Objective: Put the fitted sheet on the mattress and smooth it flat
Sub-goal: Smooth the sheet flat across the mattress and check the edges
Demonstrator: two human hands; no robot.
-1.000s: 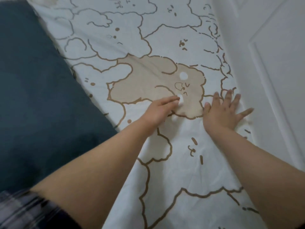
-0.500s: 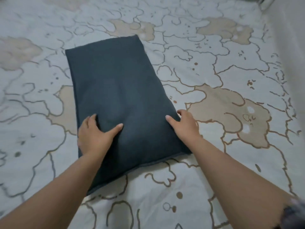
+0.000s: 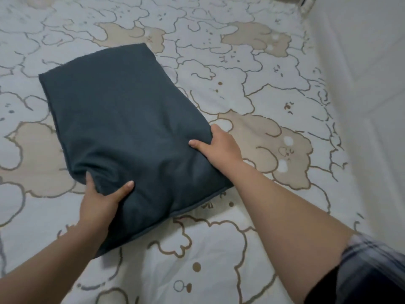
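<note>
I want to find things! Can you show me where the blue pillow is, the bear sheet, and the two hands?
Blue pillow (image 3: 122, 119): head view, middle of its top.
Bear sheet (image 3: 219, 260): head view, bare patch near the person.
Left hand (image 3: 99, 200): head view, back of hand.
Right hand (image 3: 221, 150): head view, back of hand.

Pillow (image 3: 122, 119) on the fitted sheet (image 3: 252, 88), wall (image 3: 368, 84) right.

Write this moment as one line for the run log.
left hand: grips dark blue fabric pillow | right hand: grips pillow | white bear-print fitted sheet: spread under pillow
</note>
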